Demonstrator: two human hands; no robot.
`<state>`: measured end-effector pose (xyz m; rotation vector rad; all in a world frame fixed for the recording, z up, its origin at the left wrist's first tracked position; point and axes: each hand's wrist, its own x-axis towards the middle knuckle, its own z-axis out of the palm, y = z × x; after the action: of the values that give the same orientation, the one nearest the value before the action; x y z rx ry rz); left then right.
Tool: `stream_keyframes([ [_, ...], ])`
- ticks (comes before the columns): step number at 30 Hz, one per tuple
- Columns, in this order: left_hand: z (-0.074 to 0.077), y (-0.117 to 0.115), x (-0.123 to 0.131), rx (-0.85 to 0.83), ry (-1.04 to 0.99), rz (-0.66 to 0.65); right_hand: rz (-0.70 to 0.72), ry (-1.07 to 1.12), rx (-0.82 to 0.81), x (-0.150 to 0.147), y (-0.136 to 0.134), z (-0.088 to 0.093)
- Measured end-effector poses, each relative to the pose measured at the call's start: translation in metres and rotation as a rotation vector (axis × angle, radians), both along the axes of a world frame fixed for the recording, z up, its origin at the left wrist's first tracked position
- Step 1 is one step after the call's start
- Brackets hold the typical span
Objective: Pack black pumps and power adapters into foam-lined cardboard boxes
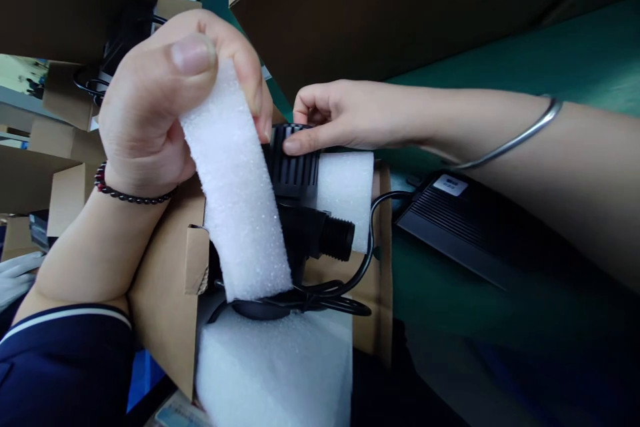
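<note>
From the head camera, the person's left hand (145,113), a dark beaded bracelet at its wrist and a navy sleeve (65,367) below, pinches the top end of a white foam strip (235,193). The thumb (193,53) presses on the front of the foam and the fingers curl behind it, so the hand is closed on the strip. The strip hangs down across a black pump (295,213), touching it and hiding part of its body.

The right hand (345,117), with a thin metal bangle (515,133) on the forearm, reaches in from the other side. Its fingers are partly curled, and the thumb (295,145) and fingertips rest on the pump's ribbed housing, holding it from above.

The pump's threaded spout (340,238) points sideways and its black cable (320,297) loops below. White foam blocks (273,373) lie under and behind the pump, inside a cardboard box (165,293). A black power adapter (465,227) lies beside the box on a green surface (550,60).
</note>
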<state>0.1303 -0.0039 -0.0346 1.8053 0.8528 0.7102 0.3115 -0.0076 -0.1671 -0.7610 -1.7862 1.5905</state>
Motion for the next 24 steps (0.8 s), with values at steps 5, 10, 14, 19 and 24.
stream_keyframes([
  [5, -0.002, -0.007, 0.002, -0.016, -0.008, 0.012, -0.155, -0.163, 0.086, -0.009, -0.011, 0.014],
  [10, 0.004, -0.029, 0.010, 0.021, 0.021, -0.047, -0.033, -0.231, -0.019, -0.006, -0.012, 0.021],
  [14, 0.007, -0.033, 0.019, 0.017, 0.014, -0.044, -0.091, -0.252, 0.103, -0.008, -0.012, 0.019],
  [19, 0.009, -0.029, 0.024, 0.025, 0.072, -0.019, -0.060, -0.217, 0.013, -0.002, -0.012, 0.019],
  [24, 0.004, -0.025, 0.020, 0.052, 0.049, -0.064, -0.098, -0.210, -0.095, -0.004, -0.009, 0.016],
])
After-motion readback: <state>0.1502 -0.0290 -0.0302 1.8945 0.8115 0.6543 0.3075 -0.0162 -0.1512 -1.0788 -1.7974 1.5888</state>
